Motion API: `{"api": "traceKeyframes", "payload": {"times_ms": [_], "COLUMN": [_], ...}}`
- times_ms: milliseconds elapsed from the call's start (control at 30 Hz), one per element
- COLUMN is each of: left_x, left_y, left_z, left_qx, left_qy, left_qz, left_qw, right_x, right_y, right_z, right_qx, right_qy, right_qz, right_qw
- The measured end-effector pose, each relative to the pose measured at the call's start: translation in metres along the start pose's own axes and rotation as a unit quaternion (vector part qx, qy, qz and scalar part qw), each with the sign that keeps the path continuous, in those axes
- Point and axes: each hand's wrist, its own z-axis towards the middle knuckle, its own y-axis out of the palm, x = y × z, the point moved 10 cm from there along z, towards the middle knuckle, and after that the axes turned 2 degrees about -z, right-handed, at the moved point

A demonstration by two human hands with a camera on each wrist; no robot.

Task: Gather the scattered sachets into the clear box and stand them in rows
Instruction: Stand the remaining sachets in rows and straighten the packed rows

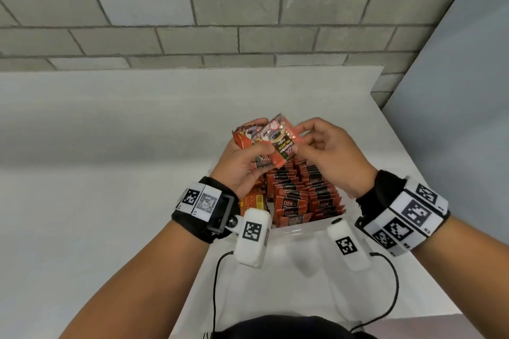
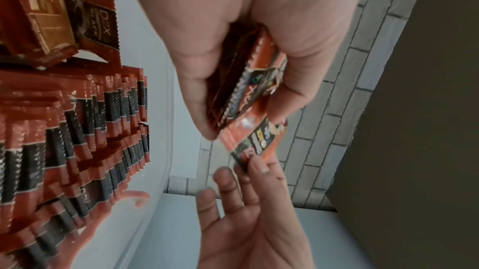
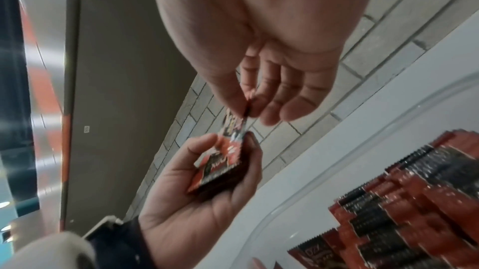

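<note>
My left hand [image 1: 254,143] is raised above the clear box [image 1: 303,230] and grips a small stack of orange-and-black sachets [image 1: 248,136]. My right hand [image 1: 298,140] pinches the edge of a single sachet [image 1: 278,140] that lies tilted across the top of that stack. In the left wrist view the stack [image 2: 233,93] sits between thumb and fingers, with the single sachet [image 2: 255,140] just beyond it. The right wrist view shows the pinched sachet [image 3: 237,128] meeting the stack [image 3: 220,167]. Rows of sachets [image 1: 303,192] stand upright in the box.
The box stands on a white table [image 1: 110,146] close to my body, with a grey brick wall [image 1: 220,8] behind. Some sachets [image 1: 252,201] at the box's left side lie flat or face sideways. A grey panel [image 1: 454,91] rises to the right.
</note>
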Motion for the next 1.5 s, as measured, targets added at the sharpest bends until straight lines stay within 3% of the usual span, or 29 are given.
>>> {"api": "traceKeyframes", "payload": {"times_ms": [167,333,400,467,533,633,700,1100,1267,1500], "left_x": [-0.003,-0.007,-0.007,-0.004,0.0,0.002,0.003,-0.002,-0.002,-0.008], "left_y": [0.006,0.0,-0.006,-0.021,-0.043,-0.069,-0.076,-0.079,-0.076,-0.065], "left_z": [-0.004,-0.008,-0.009,-0.008,-0.006,-0.004,-0.004,-0.008,-0.01,-0.014], "left_qx": [-0.032,-0.024,-0.006,0.035,0.089,0.136,0.144,0.142,0.136,0.109], "left_qy": [-0.024,-0.007,-0.003,-0.005,-0.006,-0.016,-0.02,-0.039,-0.039,-0.054], "left_qz": [0.046,0.03,0.016,-0.031,-0.087,-0.121,-0.12,-0.097,-0.102,-0.131], "left_qw": [0.998,0.999,1.0,0.999,0.992,0.983,0.982,0.984,0.985,0.984], "right_x": [-0.01,0.014,0.017,0.013,0.006,0.015,0.023,0.043,0.052,0.062], "right_y": [0.005,0.014,0.014,0.005,0.007,0.036,0.049,0.086,0.082,0.068], "right_z": [0.007,0.003,0.0,-0.001,-0.005,-0.022,-0.03,-0.038,-0.035,-0.032], "right_qx": [-0.026,-0.048,-0.06,-0.06,-0.11,-0.247,-0.284,-0.296,-0.301,-0.293], "right_qy": [-0.005,0.1,0.097,0.062,0.018,-0.027,-0.046,-0.12,-0.108,-0.059], "right_qz": [-0.011,0.103,0.116,0.065,-0.06,-0.25,-0.305,-0.499,-0.482,-0.398], "right_qw": [1.0,0.988,0.987,0.994,0.992,0.936,0.908,0.806,0.816,0.868]}}
